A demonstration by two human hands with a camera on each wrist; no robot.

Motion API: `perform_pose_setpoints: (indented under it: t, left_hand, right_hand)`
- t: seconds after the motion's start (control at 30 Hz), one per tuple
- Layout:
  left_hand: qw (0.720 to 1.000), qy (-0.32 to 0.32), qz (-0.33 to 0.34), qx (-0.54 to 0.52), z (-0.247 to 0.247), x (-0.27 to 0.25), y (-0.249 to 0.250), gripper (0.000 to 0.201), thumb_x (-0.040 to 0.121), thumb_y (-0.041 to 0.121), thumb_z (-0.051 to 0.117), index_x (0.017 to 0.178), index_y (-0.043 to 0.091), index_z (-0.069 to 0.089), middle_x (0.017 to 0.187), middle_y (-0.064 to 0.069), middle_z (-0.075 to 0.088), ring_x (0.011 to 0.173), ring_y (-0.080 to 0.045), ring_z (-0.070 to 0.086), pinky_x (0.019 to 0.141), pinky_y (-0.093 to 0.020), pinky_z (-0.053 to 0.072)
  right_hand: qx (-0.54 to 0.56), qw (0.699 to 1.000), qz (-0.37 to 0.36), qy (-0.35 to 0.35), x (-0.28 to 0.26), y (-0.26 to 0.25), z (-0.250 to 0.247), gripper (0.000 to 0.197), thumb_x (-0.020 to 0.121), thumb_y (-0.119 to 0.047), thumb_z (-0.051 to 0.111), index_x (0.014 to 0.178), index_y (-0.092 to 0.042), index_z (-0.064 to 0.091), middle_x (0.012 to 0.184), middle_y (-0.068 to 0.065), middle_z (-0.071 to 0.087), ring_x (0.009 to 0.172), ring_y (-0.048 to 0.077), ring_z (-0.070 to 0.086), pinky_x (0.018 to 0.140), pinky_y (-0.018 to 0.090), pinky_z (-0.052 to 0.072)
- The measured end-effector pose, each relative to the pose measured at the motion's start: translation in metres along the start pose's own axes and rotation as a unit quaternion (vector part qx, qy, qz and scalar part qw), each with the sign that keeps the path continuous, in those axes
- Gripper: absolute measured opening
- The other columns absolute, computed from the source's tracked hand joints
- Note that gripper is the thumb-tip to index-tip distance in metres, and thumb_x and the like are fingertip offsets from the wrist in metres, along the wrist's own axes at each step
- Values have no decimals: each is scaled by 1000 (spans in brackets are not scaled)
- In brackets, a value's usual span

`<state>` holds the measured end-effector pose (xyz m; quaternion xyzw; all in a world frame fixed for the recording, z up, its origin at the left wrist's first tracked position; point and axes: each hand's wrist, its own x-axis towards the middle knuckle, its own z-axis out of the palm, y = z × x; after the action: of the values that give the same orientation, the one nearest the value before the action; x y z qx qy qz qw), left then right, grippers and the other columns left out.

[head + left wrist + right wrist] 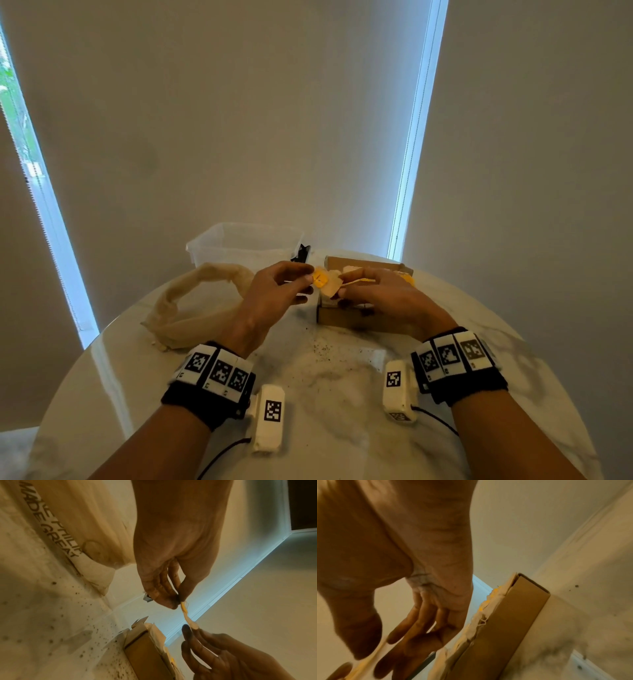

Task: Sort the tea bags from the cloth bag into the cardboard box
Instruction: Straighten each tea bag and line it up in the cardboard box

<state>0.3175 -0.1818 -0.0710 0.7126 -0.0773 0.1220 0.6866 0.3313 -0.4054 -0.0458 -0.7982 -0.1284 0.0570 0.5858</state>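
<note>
Yellow-tagged and papery, one tea bag [325, 281] hangs stretched between the two hands above the near-left corner of the box [346, 317]. The left hand [274, 294] pinches its tag end between thumb and fingers [169, 601]; the right hand [383, 294] takes the other end between thumb and fingertips [187, 630], its remaining fingers only loosely spread. In the left wrist view the tea bag shows as a thin strip running from one pinch to the other.

Just beyond the right fingers the box already holds a row of tea bags [481, 609], their pale paper and yellow tags standing along its edge, so much of the sorting looks done. The one in hand is not yet in; it seems to be getting straightened or handed across before going down beside the others.

Behind the left fingers the cloth bag [191, 308] lies slumped and flat on the worktop [342, 428], mouth open. Whether any tea bags remain inside cannot be told. Dark tea crumbs [322, 349] speckle the worktop under the wrists, and a clear tub [239, 243] stands beyond the cloth bag.
</note>
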Motion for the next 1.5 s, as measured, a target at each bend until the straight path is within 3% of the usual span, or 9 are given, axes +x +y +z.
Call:
perform_pose_setpoints:
  t: [0.17,0.3,0.4,0.6,0.7,0.83,1.07,1.2,1.5]
  left_hand:
    - [993,-49,31,105,5,3,4,14,99,24,73,111,31,77,106,8,76,94,-12,75,76,-21,62]
    - [990,-54,43,120,8,4,4,14,99,26,73,112,32,76,108,10,76,96,-12,74,79,-24,63]
    - [995,-47,32,81,7,2,0,23,97,25,76,120,28,73,111,9,74,98,-13,74,79,-24,63]
    - [998,-42,25,24,6,3,-6,26,96,11,76,119,22,73,111,2,76,99,-18,77,79,-24,62]
    - [998,-47,14,24,7,4,-6,31,97,20,76,127,26,67,118,7,72,105,-14,73,79,-23,62]
    - [995,-98,-28,-14,9,4,-6,42,98,23,74,137,27,59,123,3,72,106,-15,74,80,-25,62]
    - [995,-74,-22,-62,4,5,-6,34,95,11,76,128,19,70,114,-6,78,102,-20,78,80,-28,63]
    - [997,-50,-7,-60,3,5,-6,31,93,10,78,123,15,72,113,-5,77,101,-20,78,78,-26,63]
    - [999,-36,35,-20,3,3,-2,33,88,14,85,118,20,75,107,3,80,98,-14,78,81,-27,63]
  right_hand:
    - [0,995,-88,45,3,3,8,35,93,-27,82,126,-27,69,118,-13,77,106,5,73,80,21,61]
    - [-11,993,-104,45,10,8,20,22,88,-16,86,106,-23,77,106,-7,80,97,13,77,77,27,65]
    - [-16,991,-111,71,10,11,22,11,89,-17,85,96,-23,79,95,-10,80,88,9,76,75,26,65]
    - [-5,992,-99,78,9,15,21,13,87,-23,87,96,-28,80,99,-8,78,91,12,76,81,30,66]
    - [34,992,-97,71,6,14,19,16,86,-18,88,100,-23,81,100,-7,79,89,8,76,74,18,60]
    - [63,992,-96,58,5,13,17,24,88,-17,87,110,-21,80,107,-6,80,94,13,78,77,24,63]
    - [37,992,-108,52,3,14,16,21,93,-26,81,108,-41,78,107,-20,79,98,0,74,72,19,59]
    - [22,991,-115,68,5,13,17,19,96,-28,78,104,-45,77,112,-17,78,104,6,72,79,22,58]
    - [-20,990,-123,61,9,16,16,18,91,-19,83,103,-32,82,99,-18,79,89,4,75,70,19,60]
